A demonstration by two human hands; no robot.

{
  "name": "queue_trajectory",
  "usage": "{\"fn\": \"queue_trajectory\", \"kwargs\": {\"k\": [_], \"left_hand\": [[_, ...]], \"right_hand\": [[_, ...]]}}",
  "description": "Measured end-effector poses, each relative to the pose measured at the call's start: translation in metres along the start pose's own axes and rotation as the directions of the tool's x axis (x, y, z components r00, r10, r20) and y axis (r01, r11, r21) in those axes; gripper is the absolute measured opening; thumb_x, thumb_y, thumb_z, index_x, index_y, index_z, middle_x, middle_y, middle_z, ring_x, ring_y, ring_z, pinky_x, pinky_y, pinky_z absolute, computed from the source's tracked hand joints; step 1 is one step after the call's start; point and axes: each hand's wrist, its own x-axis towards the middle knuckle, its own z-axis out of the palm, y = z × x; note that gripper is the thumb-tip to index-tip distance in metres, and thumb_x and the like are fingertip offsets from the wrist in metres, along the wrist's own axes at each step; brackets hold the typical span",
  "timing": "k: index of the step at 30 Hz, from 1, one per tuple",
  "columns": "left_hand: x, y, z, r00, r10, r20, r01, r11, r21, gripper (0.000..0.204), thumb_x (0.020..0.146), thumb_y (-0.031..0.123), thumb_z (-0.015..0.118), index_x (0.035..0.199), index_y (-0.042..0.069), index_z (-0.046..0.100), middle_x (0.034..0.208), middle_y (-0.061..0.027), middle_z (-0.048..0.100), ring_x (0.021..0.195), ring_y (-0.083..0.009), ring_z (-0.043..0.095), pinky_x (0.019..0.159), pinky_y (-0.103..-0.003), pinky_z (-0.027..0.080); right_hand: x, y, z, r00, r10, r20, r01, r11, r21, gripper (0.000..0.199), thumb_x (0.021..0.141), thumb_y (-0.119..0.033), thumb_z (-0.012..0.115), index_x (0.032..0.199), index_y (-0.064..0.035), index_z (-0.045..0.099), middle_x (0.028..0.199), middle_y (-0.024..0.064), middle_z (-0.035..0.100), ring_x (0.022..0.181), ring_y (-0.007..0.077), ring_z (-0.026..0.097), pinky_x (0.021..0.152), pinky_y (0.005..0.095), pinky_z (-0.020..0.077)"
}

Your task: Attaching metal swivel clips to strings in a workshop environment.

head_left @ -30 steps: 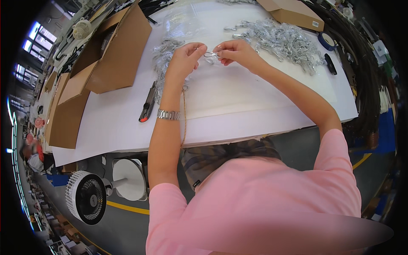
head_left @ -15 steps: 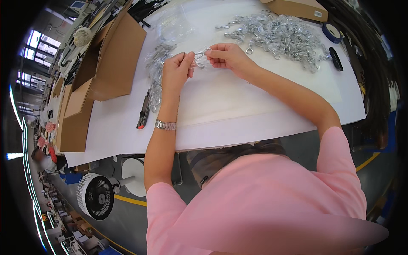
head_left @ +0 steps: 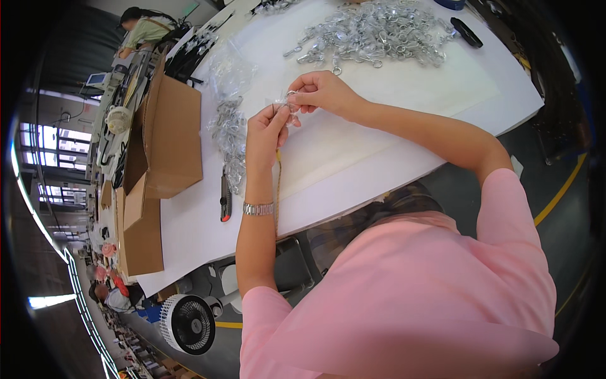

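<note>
Over the middle of the white table [head_left: 360,155], my two hands are nearly touching around a small metal key ring in clear plastic [head_left: 290,99]. My left hand [head_left: 264,129] is closed, pinching the plastic end between thumb and fingers. The ring end sits between the thumb and fingers of my right hand [head_left: 325,93]. Fingers cover much of this piece. To the left of my left hand lies a narrow heap of plastic-wrapped metal pieces [head_left: 228,129]. A wider pile of shiny clasps with rings [head_left: 385,33] spreads beyond my right hand.
An open cardboard box [head_left: 180,142] stands at the left edge. Near it lie a utility knife [head_left: 225,197] and clear plastic bags [head_left: 228,68]. A black tool [head_left: 467,33] and a blue tape roll [head_left: 450,3] sit far right. A fan [head_left: 187,324] stands below; another person [head_left: 148,31] sits far left.
My right hand has come closer to my left, so the key ring between them is more covered. The whole view has shifted and turned, bringing another person into sight at the upper left.
</note>
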Motion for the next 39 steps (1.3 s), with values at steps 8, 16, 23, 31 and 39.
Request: {"fn": "queue_trajectory", "kwargs": {"k": [8,16,23,31,39], "left_hand": [[-0.005,0.004,0.002,0.999,-0.008,0.049,0.008,1.000,0.001,0.025,0.104,0.018,0.058,0.107,-0.003,0.071,0.076,-0.0037,0.068,0.046,-0.0014,0.038,0.042,-0.019,0.025],[-0.009,0.006,0.008,0.985,-0.099,0.143,0.128,0.969,-0.212,0.027,0.105,0.020,0.057,0.109,-0.004,0.070,0.077,-0.0045,0.067,0.046,-0.0018,0.039,0.042,-0.019,0.025],[-0.006,0.009,0.010,0.987,-0.029,0.159,0.072,0.960,-0.269,0.027,0.106,0.021,0.055,0.110,-0.003,0.066,0.079,-0.0033,0.066,0.047,-0.0018,0.039,0.042,-0.018,0.025],[-0.004,0.003,0.012,0.999,-0.011,0.053,0.024,0.966,-0.259,0.022,0.104,0.020,0.059,0.099,0.000,0.067,0.080,-0.0055,0.068,0.045,-0.0020,0.041,0.040,-0.019,0.025],[-0.004,0.000,0.015,0.993,0.030,0.112,-0.009,0.983,-0.185,0.021,0.100,0.019,0.064,0.100,-0.001,0.069,0.082,-0.0057,0.070,0.046,-0.0024,0.041,0.041,-0.019,0.025]], "right_hand": [[0.000,-0.006,0.001,0.993,-0.114,-0.042,0.109,0.988,-0.112,0.021,0.097,-0.019,0.070,0.087,-0.0007,0.072,0.072,0.0018,0.067,0.064,0.0079,0.058,0.060,0.0242,0.0474],[-0.002,-0.025,0.000,0.828,-0.561,0.013,0.338,0.481,-0.809,0.025,0.093,-0.024,0.071,0.079,-0.0028,0.069,0.061,0.0004,0.060,0.057,0.0078,0.053,0.054,0.0289,0.0420],[0.008,-0.022,-0.005,0.971,-0.103,-0.218,0.085,0.992,-0.088,0.027,0.094,-0.031,0.074,0.089,-0.0045,0.073,0.077,-0.0025,0.065,0.064,0.0069,0.056,0.061,0.0256,0.0472],[-0.004,-0.004,0.005,0.986,0.143,-0.080,-0.139,0.988,0.060,0.033,0.099,-0.038,0.067,0.099,-0.0056,0.073,0.090,0.0011,0.070,0.084,0.0104,0.065,0.080,0.0300,0.0556],[-0.006,-0.012,0.013,0.992,0.126,0.009,-0.124,0.958,0.260,0.041,0.105,-0.036,0.056,0.117,0.0000,0.069,0.094,0.0046,0.072,0.073,0.0133,0.065,0.076,0.0288,0.0544]]}}
